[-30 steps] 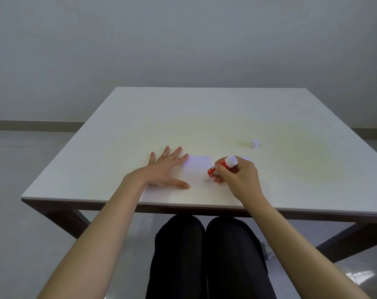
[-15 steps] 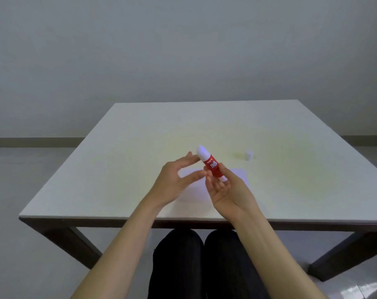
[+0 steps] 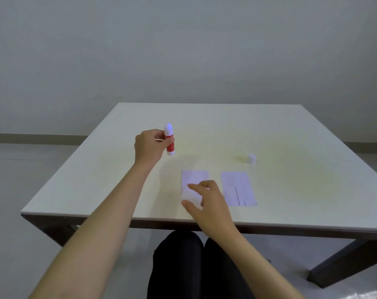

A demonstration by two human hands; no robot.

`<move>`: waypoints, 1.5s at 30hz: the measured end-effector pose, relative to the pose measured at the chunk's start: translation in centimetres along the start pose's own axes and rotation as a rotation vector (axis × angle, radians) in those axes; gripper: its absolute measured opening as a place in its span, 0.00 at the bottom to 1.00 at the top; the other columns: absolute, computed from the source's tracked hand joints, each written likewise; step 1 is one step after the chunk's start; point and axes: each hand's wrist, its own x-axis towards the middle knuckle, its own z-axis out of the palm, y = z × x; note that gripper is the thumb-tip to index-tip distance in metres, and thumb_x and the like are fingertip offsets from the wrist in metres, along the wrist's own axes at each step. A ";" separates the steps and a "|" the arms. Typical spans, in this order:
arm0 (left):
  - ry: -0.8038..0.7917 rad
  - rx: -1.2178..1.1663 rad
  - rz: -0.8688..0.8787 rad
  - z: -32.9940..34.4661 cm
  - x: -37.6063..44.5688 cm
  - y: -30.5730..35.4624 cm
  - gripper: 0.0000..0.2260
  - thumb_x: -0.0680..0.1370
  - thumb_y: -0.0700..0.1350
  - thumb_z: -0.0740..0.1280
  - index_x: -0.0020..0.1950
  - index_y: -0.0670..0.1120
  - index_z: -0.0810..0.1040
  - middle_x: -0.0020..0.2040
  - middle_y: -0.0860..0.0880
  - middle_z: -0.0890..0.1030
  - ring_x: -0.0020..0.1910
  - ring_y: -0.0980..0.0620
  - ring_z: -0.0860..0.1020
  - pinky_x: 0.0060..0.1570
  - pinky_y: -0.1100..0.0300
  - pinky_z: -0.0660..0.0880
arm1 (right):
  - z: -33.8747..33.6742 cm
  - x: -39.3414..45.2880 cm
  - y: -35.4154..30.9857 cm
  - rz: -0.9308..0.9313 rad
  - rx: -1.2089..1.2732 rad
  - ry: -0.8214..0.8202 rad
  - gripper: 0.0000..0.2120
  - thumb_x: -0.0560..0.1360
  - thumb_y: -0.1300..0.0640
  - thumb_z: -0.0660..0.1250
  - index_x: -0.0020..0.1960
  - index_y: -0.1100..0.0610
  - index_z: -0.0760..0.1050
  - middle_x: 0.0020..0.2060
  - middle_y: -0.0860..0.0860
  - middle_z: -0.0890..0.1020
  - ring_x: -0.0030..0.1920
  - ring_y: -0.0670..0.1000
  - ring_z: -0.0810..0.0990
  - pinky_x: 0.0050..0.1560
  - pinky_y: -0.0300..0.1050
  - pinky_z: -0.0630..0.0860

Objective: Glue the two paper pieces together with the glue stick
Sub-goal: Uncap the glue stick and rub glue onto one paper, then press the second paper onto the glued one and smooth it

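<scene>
My left hand grips a red glue stick with a white top, holding it upright above the table's left-middle. Two white paper pieces lie side by side near the front edge: the left piece and the right piece, which carries a line of small print. My right hand hovers over the near part of the left piece with fingers spread, holding nothing; I cannot tell whether its fingertips touch the paper. A small white cap stands on the table beyond the right piece.
The white table has dark legs and a dark edge close to my knees. A plain grey wall stands behind it, and pale floor shows at the left and right.
The glue stick passed from my right hand to my left, which carried it up and to the left. My right hand dropped onto the left paper piece. Both papers now show uncovered.
</scene>
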 end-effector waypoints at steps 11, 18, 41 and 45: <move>0.016 0.003 -0.092 2.0 1.7 -2.5 0.12 0.72 0.48 0.67 0.30 0.46 0.80 0.30 0.54 0.82 0.35 0.58 0.75 0.33 0.66 0.66 | 1.6 -0.1 0.3 -0.297 -0.684 -0.017 0.32 0.71 0.34 0.58 0.62 0.58 0.73 0.60 0.51 0.73 0.58 0.57 0.69 0.56 0.49 0.64; 0.014 -0.003 -0.117 2.0 1.7 -3.1 0.11 0.72 0.49 0.66 0.34 0.45 0.82 0.35 0.52 0.85 0.35 0.60 0.75 0.35 0.65 0.66 | 1.3 -1.5 0.4 -0.473 -0.775 0.105 0.10 0.59 0.43 0.76 0.32 0.48 0.80 0.32 0.43 0.80 0.34 0.48 0.78 0.43 0.39 0.74; -0.414 -0.366 -0.222 4.5 -7.5 2.7 0.10 0.79 0.46 0.63 0.41 0.47 0.82 0.36 0.52 0.84 0.32 0.60 0.82 0.34 0.65 0.75 | -7.1 1.5 3.6 0.323 0.944 0.537 0.08 0.80 0.62 0.60 0.43 0.60 0.74 0.34 0.55 0.77 0.24 0.46 0.79 0.28 0.38 0.77; -0.403 -0.593 -0.316 6.1 -8.8 3.9 0.08 0.77 0.44 0.66 0.41 0.48 0.83 0.33 0.55 0.85 0.34 0.58 0.84 0.36 0.66 0.77 | -7.4 1.0 3.8 0.303 0.935 0.564 0.08 0.80 0.62 0.60 0.43 0.59 0.74 0.35 0.55 0.79 0.26 0.46 0.81 0.28 0.39 0.78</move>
